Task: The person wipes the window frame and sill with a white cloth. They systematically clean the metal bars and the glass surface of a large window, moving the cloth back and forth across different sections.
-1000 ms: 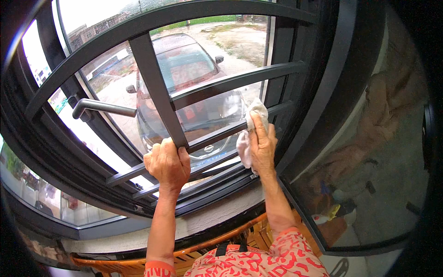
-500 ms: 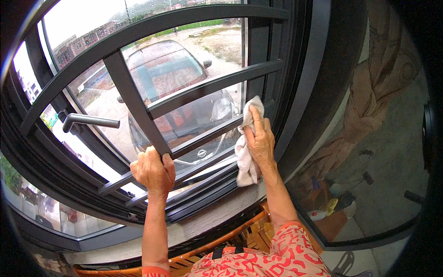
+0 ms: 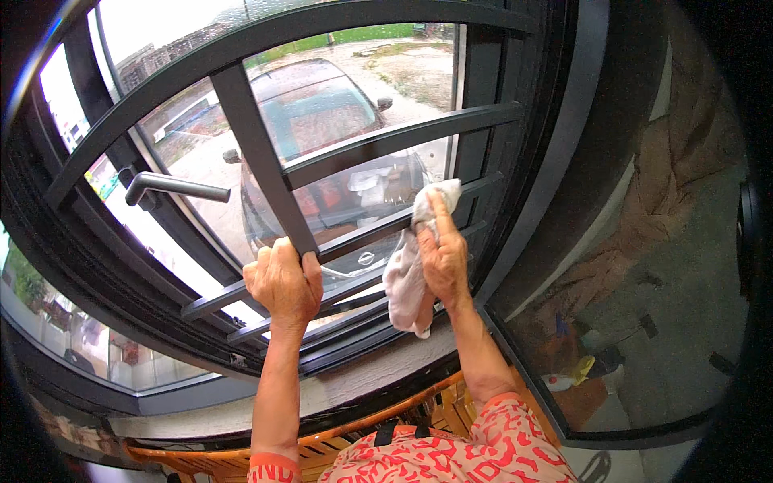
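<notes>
A dark metal window grille [image 3: 386, 141] with horizontal bars stands in front of me. My left hand [image 3: 283, 282] grips the lower end of its slanted upright bar [image 3: 258, 153]. My right hand [image 3: 441, 253] presses a white cloth [image 3: 407, 274] against one of the lower horizontal bars; the cloth hangs down below my palm. Through the glass a dark car [image 3: 322, 145] is parked outside on a paved yard.
A grey lever handle [image 3: 173, 187] sticks out from the window frame at the left. A pale sill [image 3: 362, 378] runs below the grille. An orange wooden piece [image 3: 322, 439] lies under my arms. At the right, a glass pane [image 3: 628, 322] shows a floor with small items.
The view has shifted, so the grille sits further left. My right hand with the cloth has slid a little along the lower bar. My left hand keeps its grip on the upright bar.
</notes>
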{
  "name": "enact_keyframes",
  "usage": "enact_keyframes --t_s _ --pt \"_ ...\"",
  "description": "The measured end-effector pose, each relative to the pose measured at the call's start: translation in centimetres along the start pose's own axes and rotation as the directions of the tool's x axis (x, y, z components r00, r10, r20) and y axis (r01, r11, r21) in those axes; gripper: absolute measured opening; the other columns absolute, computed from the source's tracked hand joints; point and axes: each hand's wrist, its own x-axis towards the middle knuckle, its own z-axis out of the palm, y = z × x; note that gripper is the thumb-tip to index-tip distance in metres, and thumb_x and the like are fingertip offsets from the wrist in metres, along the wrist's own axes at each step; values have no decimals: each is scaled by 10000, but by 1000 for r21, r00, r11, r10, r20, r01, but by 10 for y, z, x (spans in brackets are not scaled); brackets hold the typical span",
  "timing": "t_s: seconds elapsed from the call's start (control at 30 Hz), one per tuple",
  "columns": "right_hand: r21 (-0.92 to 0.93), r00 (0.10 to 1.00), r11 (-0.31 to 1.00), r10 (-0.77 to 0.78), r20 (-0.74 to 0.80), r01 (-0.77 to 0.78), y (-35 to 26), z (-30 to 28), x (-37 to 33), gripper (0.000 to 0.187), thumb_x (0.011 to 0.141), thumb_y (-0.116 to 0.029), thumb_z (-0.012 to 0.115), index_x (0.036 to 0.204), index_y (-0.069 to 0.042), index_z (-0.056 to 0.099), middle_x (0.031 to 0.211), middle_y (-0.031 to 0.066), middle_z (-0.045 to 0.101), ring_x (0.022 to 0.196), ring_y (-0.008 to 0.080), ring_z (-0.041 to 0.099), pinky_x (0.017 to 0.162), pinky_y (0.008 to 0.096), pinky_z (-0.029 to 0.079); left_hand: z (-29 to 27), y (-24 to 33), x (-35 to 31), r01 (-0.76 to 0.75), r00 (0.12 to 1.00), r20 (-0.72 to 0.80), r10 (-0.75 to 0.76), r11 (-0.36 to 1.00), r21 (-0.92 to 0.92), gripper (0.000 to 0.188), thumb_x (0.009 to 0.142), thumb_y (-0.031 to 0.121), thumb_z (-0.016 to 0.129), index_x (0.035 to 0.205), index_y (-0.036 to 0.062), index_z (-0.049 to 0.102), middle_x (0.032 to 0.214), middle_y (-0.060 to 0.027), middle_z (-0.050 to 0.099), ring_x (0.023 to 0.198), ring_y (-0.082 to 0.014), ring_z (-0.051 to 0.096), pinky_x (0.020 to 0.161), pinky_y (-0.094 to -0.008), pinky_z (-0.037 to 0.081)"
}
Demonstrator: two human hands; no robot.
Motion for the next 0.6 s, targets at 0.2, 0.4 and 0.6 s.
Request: enact_keyframes --t_s 0.2,0.4,0.6 --pt "-103 988 985 -132 82 141 -20 41 -24 520 861 -86 594 1366 -60 473 1029 243 596 882 404 637 750 444 532 0 0 -1 15 1000 7 -15 1000 2 99 814 200 580 827 107 551 735 -35 517 660 -236 498 633 -386 321" --pt "-154 946 955 -211 246 253 -37 50 -32 491 839 -78 659 1311 -84 526 988 220 593 821 366 632 697 427 532 -6 -1 1 -6 1000 9 6 1000 -16 160 827 206 567 812 58 507 698 -106 475 670 -299 500 642 -420 335" --pt "-379 992 918 -91 83 115 -27 7 -11 449 831 -25 640 1264 -130 578 1001 147 595 881 313 626 760 381 514 -8 3 4 18 1000 -6 -19 992 -125 116 831 188 596 834 90 533 683 -73 475 664 -270 494 649 -402 323"
